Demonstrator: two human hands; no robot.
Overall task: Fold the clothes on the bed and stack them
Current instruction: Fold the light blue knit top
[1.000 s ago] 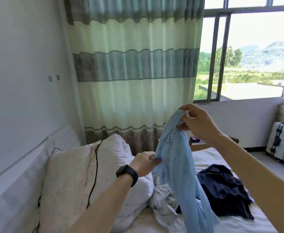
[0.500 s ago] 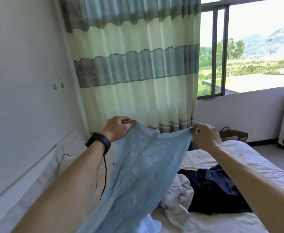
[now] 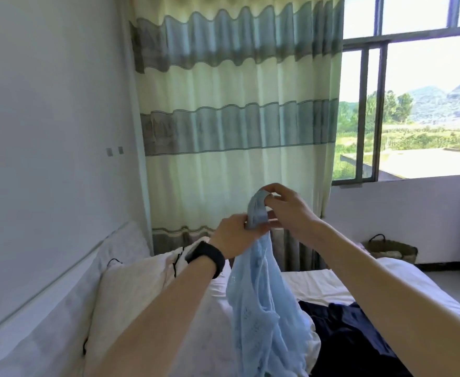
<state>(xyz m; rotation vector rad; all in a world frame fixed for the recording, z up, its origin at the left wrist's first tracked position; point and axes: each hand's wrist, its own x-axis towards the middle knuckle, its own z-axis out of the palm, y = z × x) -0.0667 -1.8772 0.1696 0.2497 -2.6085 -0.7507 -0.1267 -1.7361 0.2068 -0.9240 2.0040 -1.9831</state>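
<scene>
Light-blue knit garment point(image 3: 264, 308) hangs above the bed point(image 3: 318, 281), bunched at its top between your two hands, its long axis running straight down toward the sheet. At the left edge of the bed a pillow point(image 3: 131, 289) leans by the wall. Next comes your left hand point(image 3: 233, 235), fingers curled, pinching the gathered upper edge from the lower left. Just beside it and a little higher, your right hand point(image 3: 288, 210) pinches a folded band of the same edge. The hands nearly touch, so the cloth falls as one narrow column below both grips. Further right a dark navy garment point(image 3: 354, 330) lies crumpled on the sheet. The knit's lower end possibly brushes it, though the overlap hides that. Your next move likely turns on parting the hands sideways along that top edge to spread the knit.
</scene>
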